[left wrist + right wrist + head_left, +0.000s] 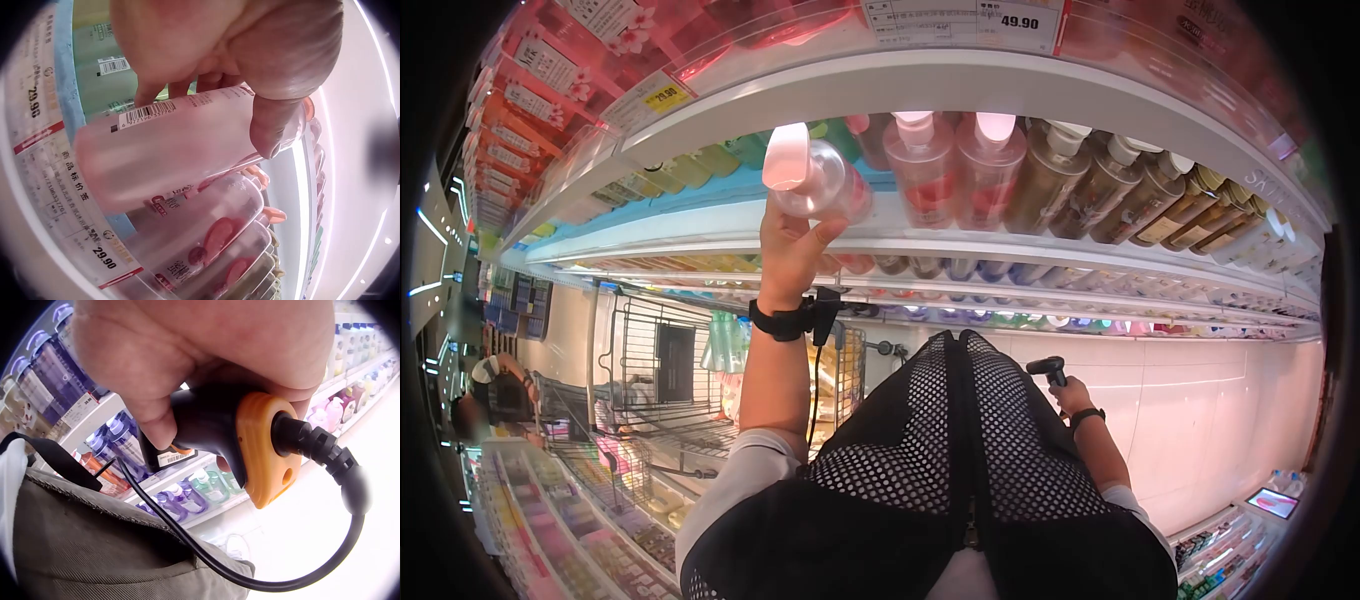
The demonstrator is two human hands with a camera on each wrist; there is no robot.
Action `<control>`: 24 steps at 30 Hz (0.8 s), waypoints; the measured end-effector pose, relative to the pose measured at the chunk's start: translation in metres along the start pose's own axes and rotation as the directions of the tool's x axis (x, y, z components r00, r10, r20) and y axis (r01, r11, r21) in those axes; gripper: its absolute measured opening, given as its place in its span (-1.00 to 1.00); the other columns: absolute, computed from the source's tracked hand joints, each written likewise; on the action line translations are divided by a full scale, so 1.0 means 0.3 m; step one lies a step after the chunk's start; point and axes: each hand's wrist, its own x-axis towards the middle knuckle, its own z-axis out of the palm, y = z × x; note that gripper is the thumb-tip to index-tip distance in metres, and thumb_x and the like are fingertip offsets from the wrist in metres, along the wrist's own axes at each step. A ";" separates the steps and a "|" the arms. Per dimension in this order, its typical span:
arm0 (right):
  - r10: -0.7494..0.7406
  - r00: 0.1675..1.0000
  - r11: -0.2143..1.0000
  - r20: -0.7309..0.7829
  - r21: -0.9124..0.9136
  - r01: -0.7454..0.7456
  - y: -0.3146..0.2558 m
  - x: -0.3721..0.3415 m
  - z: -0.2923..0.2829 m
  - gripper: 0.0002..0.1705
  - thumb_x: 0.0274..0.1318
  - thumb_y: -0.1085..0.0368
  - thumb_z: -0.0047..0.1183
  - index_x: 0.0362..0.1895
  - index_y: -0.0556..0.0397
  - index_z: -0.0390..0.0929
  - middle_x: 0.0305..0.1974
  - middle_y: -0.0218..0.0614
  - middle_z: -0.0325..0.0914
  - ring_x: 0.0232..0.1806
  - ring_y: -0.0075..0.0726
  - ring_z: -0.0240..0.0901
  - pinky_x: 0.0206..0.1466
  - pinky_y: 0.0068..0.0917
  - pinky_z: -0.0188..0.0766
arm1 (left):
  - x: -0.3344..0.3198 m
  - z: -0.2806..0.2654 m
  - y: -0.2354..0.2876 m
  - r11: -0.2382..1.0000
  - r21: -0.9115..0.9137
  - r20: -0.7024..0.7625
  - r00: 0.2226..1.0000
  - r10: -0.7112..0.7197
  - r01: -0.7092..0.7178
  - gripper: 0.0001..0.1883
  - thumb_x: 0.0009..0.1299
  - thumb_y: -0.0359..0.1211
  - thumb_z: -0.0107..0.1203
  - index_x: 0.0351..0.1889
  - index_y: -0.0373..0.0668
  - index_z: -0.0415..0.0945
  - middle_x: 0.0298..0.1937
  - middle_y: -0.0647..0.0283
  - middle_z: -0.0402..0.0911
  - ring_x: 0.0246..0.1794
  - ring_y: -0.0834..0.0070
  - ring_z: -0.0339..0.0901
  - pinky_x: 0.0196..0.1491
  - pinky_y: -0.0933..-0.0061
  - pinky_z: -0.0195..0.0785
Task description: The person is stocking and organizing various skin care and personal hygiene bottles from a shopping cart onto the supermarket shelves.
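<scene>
My left hand point(790, 255) grips a clear bottle point(828, 180) of pink tint with a pale cap, its base toward the shelf. In the left wrist view the thumb point(269, 128) lies on one side of the bottle point(165, 144) and the fingers on the other, a barcode label facing up. Matching pink bottles point(209, 234) stand right beside it. Low at my right side, my right hand point(1072, 395) holds a barcode scanner point(265, 447), black with an orange butt end and a cable, its handle wrapped by the fingers.
Brown pump bottles point(1050, 178) line the shelf to the right, green ones point(103, 72) to the left. Price labels point(78, 206) run along the shelf edge. A wire cart point(660, 350) with goods stands at left; another person point(505, 385) is beyond it. The scanner cable point(219, 569) loops below.
</scene>
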 end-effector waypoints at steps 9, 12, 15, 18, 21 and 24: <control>0.026 1.000 0.999 0.002 -0.032 -0.026 0.001 -0.011 -0.008 -0.55 -0.05 0.16 0.15 -0.18 0.31 0.47 -0.42 -0.02 0.54 -0.58 -0.05 0.56 -0.57 -0.24 0.53 | 0.067 0.034 -0.042 0.995 -0.102 0.104 0.994 0.018 -0.008 -0.29 0.28 -0.38 0.20 0.35 -0.22 0.08 0.28 0.18 0.31 0.30 0.38 0.26 0.33 0.29 0.08; 0.005 1.000 1.000 -0.005 -0.021 -0.005 0.004 -0.010 0.001 -0.55 -0.05 0.15 0.14 -0.20 0.31 0.46 -0.43 -0.02 0.53 -0.58 -0.06 0.55 -0.59 -0.27 0.52 | 0.076 0.012 -0.054 0.996 -0.031 0.167 0.983 -0.077 0.083 -0.31 0.34 -0.32 0.14 0.37 -0.24 0.06 0.31 0.19 0.27 0.30 0.41 0.21 0.36 0.31 -0.02; 0.009 1.000 1.000 -0.014 -0.023 -0.009 0.000 -0.020 0.003 -0.55 -0.05 0.14 0.14 -0.21 0.31 0.47 -0.40 0.01 0.54 -0.56 -0.05 0.56 -0.56 -0.26 0.53 | 0.077 0.041 -0.036 0.996 -0.050 0.125 0.990 -0.072 0.079 -0.32 0.30 -0.28 0.20 0.32 -0.24 0.13 0.24 0.21 0.32 0.23 0.43 0.27 0.33 0.34 0.02; 0.012 1.000 1.000 -0.003 -0.023 -0.012 0.035 -0.001 0.020 -0.54 -0.05 0.13 0.14 -0.20 0.31 0.48 -0.38 0.02 0.55 -0.55 -0.05 0.56 -0.56 -0.26 0.53 | 0.071 0.046 -0.057 0.936 0.348 -0.012 0.998 -0.060 0.060 -0.14 0.14 -0.18 0.35 0.32 -0.31 0.12 0.23 0.08 0.32 0.23 0.32 0.30 0.25 0.27 0.18; -0.047 0.999 0.996 -0.012 -0.083 0.045 0.094 0.036 0.041 -0.52 -0.05 0.12 0.13 -0.19 0.31 0.48 -0.37 0.03 0.55 -0.54 -0.04 0.57 -0.55 -0.25 0.53 | 0.057 0.114 0.006 0.754 0.637 -0.174 0.983 -0.063 0.161 -0.10 0.04 -0.13 0.42 0.25 -0.34 0.19 0.14 0.05 0.39 0.15 0.26 0.38 0.16 0.30 0.27; -0.030 1.000 0.994 -0.006 -0.101 0.030 0.083 0.024 0.034 -0.51 -0.05 0.12 0.13 -0.17 0.31 0.47 -0.36 0.02 0.56 -0.54 -0.02 0.56 -0.54 -0.24 0.54 | 0.051 0.108 -0.022 0.784 0.605 -0.181 0.983 -0.040 0.143 -0.15 0.07 -0.15 0.40 0.22 -0.35 0.19 0.09 0.01 0.43 0.08 0.20 0.44 0.08 0.31 0.34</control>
